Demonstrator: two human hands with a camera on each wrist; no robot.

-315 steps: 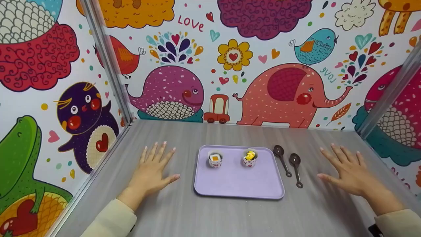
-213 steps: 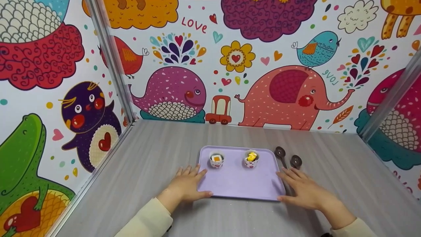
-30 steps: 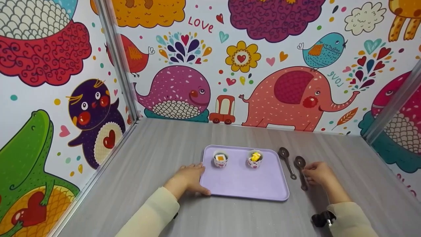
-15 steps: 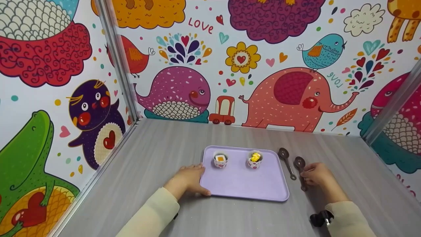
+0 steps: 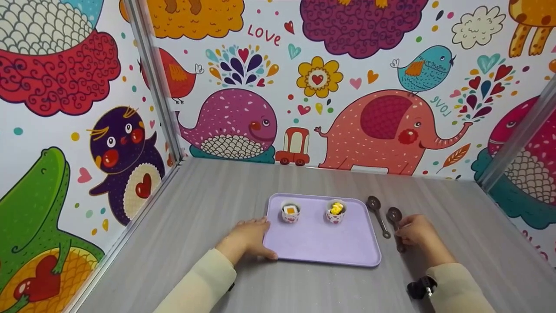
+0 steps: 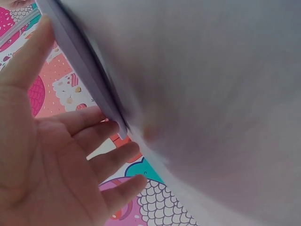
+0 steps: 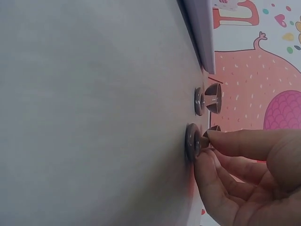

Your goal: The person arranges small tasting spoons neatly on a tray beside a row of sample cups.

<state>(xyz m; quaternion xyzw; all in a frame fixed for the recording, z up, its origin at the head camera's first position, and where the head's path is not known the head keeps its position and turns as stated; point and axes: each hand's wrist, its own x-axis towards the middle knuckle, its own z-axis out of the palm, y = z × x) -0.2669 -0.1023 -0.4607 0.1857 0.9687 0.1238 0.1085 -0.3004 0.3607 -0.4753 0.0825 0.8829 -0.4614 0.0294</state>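
My left hand [image 5: 248, 239] rests against the left edge of a lilac tray [image 5: 321, 248], fingers extended and thumb at the near corner. In the left wrist view its thumb and index finger touch the tray rim [image 6: 80, 59]. With thumb and fingertips, my right hand [image 5: 418, 232] pinches the handle of the right-hand dark brown spoon [image 5: 394, 214]. The right wrist view has that spoon's ringed handle end [image 7: 192, 142] close to the tabletop. A second brown spoon [image 5: 379, 217] lies between it and the tray, untouched.
Two patterned paper cups stand on the tray: the left cup [image 5: 290, 217] holds a white and orange piece, the right cup [image 5: 335, 216] something yellow. A grey wood-grain table [image 5: 304, 287] lies beneath. Walls printed with cartoon animals [image 5: 369, 130] border its back and sides.
Both hands first lay spread apart on the table, then came to the tray's sides. The right hand later moved to the right spoon. Over the last second little has shifted.
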